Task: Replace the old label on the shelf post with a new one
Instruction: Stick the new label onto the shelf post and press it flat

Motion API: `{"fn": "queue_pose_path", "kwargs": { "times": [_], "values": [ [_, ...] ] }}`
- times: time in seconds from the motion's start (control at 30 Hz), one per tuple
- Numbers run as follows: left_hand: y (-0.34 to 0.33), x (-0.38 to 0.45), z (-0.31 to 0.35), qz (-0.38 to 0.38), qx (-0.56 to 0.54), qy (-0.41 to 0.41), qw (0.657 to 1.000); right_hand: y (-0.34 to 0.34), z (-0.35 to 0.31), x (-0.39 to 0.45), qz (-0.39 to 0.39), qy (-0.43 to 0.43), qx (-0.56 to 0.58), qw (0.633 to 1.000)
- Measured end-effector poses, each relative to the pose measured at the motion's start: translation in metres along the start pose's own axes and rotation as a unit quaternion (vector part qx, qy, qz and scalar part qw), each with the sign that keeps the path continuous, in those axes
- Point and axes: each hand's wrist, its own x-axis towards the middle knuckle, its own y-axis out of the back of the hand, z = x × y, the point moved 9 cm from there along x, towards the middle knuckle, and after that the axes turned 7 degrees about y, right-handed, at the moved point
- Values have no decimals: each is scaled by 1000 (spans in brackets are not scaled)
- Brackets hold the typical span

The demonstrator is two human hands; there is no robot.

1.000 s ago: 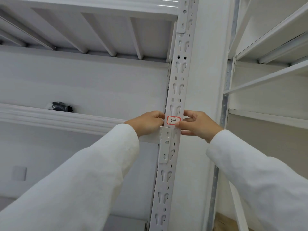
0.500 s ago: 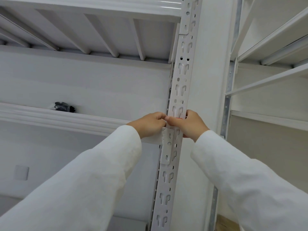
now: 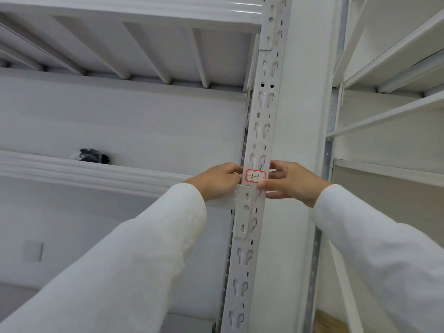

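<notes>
Red-bordered white paper label (image 3: 255, 176) sits on the slotted white metal shelf post (image 3: 260, 131); right hand (image 3: 292, 182) presses its corner with straight fingers, left hand (image 3: 219, 180) seemingly pinches something small. Next: smoothing it flat.

The shelf post (image 3: 258, 131) is white metal, patterned with repeating keyhole slots. The label (image 3: 255, 176) on it is white with a red border and dark handwritten marks. Both sleeves (image 3: 144, 248) are white. A black object (image 3: 94, 155) lies on the white shelf (image 3: 72, 173).

The single head view looks forward and upward, close to the shelf post (image 3: 258, 131).
</notes>
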Motion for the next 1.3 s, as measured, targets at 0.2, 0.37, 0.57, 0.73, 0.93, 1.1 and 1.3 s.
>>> {"fn": "queue_pose_path", "kwargs": {
  "times": [0.2, 0.37, 0.57, 0.73, 0.93, 1.1, 1.3],
  "values": [
    [0, 0, 1, -5, -5, -4, 1000, -6, -4, -3, -32, -56, -4, 998],
    [0, 2, -1, 0, -15, -9, 1000, -3, -12, 8, 111, -57, -127, 984],
    [0, 1, -2, 3, -1, -4, 1000, -1, -6, 1, 2, -39, -24, 999],
    [-1, 2, -2, 2, 4, -5, 1000, -4, 0, -3, -19, -9, 70, 997],
    [0, 0, 1, 7, 4, -11, 1000, -5, -5, -5, -37, -7, -44, 998],
    [0, 6, -5, 10, 3, -3, 1000, -4, -11, 3, 86, -15, -122, 989],
    [-1, 5, -6, 8, 7, -5, 1000, -1, -8, 3, 34, -1, -114, 993]
  ]
}}
